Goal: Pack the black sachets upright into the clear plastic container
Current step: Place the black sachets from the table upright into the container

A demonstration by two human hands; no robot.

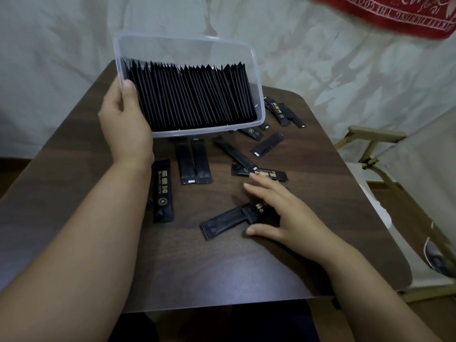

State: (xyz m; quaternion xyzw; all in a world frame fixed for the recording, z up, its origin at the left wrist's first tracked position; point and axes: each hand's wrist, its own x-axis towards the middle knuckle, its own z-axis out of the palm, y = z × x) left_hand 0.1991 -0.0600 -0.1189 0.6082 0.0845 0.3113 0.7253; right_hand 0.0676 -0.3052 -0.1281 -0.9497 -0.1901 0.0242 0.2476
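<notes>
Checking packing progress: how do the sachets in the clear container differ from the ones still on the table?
The packed sachets stand on edge in one tight row; the loose sachets lie flat on the table at varied angles. The packed sachets sit in the container gripped by the left hand; one loose sachet lies under the right hand. Some loose sachets show gold print; the packed sachets show only dark edges. Both are slim black sticks.

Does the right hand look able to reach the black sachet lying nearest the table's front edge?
Probably yes: the right hand is spread open over that sachet, thumb beside it, nothing else covering it.
</notes>
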